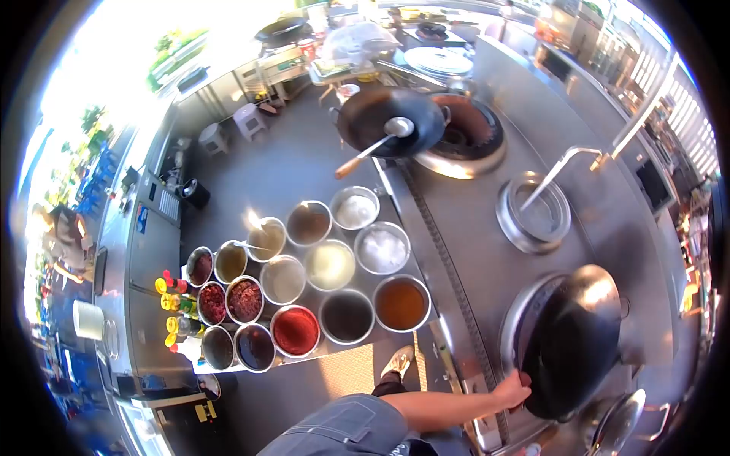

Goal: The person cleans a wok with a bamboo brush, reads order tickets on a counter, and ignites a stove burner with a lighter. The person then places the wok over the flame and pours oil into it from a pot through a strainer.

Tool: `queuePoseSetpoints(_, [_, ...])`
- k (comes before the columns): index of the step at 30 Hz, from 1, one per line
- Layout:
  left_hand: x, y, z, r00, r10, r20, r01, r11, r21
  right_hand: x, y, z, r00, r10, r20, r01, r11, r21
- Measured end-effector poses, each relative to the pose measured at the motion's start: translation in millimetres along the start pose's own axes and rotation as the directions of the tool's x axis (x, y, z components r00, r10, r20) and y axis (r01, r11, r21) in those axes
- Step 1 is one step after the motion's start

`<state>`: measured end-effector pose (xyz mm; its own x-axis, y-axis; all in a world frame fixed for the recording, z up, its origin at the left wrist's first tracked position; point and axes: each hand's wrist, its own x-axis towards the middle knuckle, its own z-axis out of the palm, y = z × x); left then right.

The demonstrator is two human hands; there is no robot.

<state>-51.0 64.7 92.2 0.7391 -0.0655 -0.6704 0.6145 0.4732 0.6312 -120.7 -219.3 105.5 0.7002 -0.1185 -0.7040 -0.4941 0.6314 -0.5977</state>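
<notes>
My left hand (515,390) is closed at the near edge of a black wok (574,349), which tilts over a round burner ring (518,319) on the steel stove. Whether the fingers wrap a handle or the rim itself is hard to see. Light glares off the wok's upper side. My right hand is out of view. Farther off, a second dark wok (357,118) sits beside the open burner (464,137), with a wooden-handled ladle (398,128) lying in it. A metal pot (534,213) is set into the stove under a bent tap (570,156).
Several steel tubs of seasonings stand left of the stove, including a red sauce (296,331), a brown liquid (401,304) and white grains (382,248). Bottles (179,304) line their left side. Stools (249,121) stand on the floor. Another person (67,235) is at far left.
</notes>
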Motion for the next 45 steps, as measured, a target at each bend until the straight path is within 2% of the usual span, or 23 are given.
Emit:
queuePoseSetpoints(1, [23,-33,8,0.959,0.247,-0.141,-0.231,0.965,0.123,1,5,9,0.999,0.023,0.034,-0.024,0.999,0.024])
queuePoseSetpoints(2, [7,-23,7,0.954,0.262,-0.147,-0.238,0.958,0.160,9,5,2,0.994,0.072,0.080,-0.073,0.997,0.010])
queuePoseSetpoints(3, [-10,-13,5,0.949,0.276,-0.153,-0.244,0.949,0.197,30,15,-29,0.990,-0.046,-0.131,0.063,0.991,0.122])
queuePoseSetpoints(4, [-6,-19,5,0.933,0.317,-0.170,-0.277,0.935,0.224,14,21,-9,0.991,0.035,-0.132,-0.008,0.980,0.201])
queuePoseSetpoints(5, [11,-39,8,0.892,0.406,-0.197,-0.347,0.896,0.276,23,24,-23,0.999,0.038,-0.026,-0.033,0.983,0.180])
queuePoseSetpoints(6, [-26,-8,9,0.959,0.206,-0.192,-0.168,0.966,0.198,13,25,-8,0.988,0.156,-0.005,-0.149,0.949,0.280])
queuePoseSetpoints(7, [-6,-36,8,0.853,0.463,-0.241,-0.348,0.849,0.399,19,32,-13,0.989,0.146,0.004,-0.141,0.949,0.280])
queuePoseSetpoints(9, [-21,-32,6,0.911,0.368,-0.188,-0.320,0.916,0.241,21,41,-22,0.982,0.178,0.066,-0.189,0.932,0.308])
queuePoseSetpoints(10, [-9,-51,1,0.872,0.454,-0.182,-0.396,0.874,0.283,18,43,-18,0.977,0.213,0.009,-0.205,0.925,0.320])
queuePoseSetpoints(11, [-40,-26,10,0.940,0.308,-0.147,-0.293,0.949,0.115,15,46,-18,0.976,0.218,0.023,-0.213,0.922,0.324])
queuePoseSetpoints(13, [-49,-28,12,0.933,0.327,-0.149,-0.301,0.938,0.175,13,49,-17,0.954,0.287,0.088,-0.299,0.882,0.364])
queuePoseSetpoints(22, [-88,-46,29,0.892,0.422,-0.161,-0.343,0.865,0.366,18,59,-19,0.933,0.325,0.156,-0.360,0.848,0.388])
queuePoseSetpoints(24, [-109,-37,42,0.885,0.429,-0.181,-0.260,0.778,0.572,20,60,-22,0.926,0.335,0.172,-0.376,0.838,0.396])
queuePoseSetpoints(25, [-103,-47,39,0.884,0.430,-0.183,-0.259,0.777,0.574,21,61,-23,0.921,0.342,0.188,-0.390,0.829,0.401])
queuePoseSetpoints(27, [-100,-60,39,0.666,0.744,-0.050,-0.422,0.432,0.797,28,63,-26,0.916,0.345,0.202,-0.399,0.820,0.409])
queuePoseSetpoints(28, [-99,-67,38,0.762,0.643,-0.081,-0.380,0.544,0.748,30,65,-28,0.913,0.346,0.215,-0.406,0.813,0.417])
queuePoseSetpoints(31, [-107,-72,44,0.773,0.632,-0.056,-0.387,0.540,0.747,30,65,-29,0.908,0.344,0.238,-0.416,0.803,0.428])
queuePoseSetpoints(34, [-108,-76,46,0.762,0.646,-0.036,-0.404,0.518,0.754,38,72,-40,0.897,0.310,0.314,-0.424,0.805,0.415])
queuePoseSetpoints(39, [-108,-80,45,0.751,0.660,0.007,-0.441,0.494,0.750,38,75,-41,0.896,0.320,0.308,-0.433,0.782,0.448])
queuePoseSetpoints(41, [-101,-87,41,0.631,0.773,0.061,-0.502,0.347,0.792,37,75,-40,0.891,0.346,0.295,-0.451,0.754,0.477])
queuePoseSetpoints(42, [-95,-91,36,0.634,0.770,0.067,-0.504,0.346,0.792,35,74,-39,0.886,0.365,0.287,-0.463,0.743,0.483])
queuePoseSetpoints(45, [-92,-82,31,0.833,0.553,-0.023,-0.463,0.719,0.519,28,73,-43,0.891,0.376,0.254,-0.454,0.740,0.497])
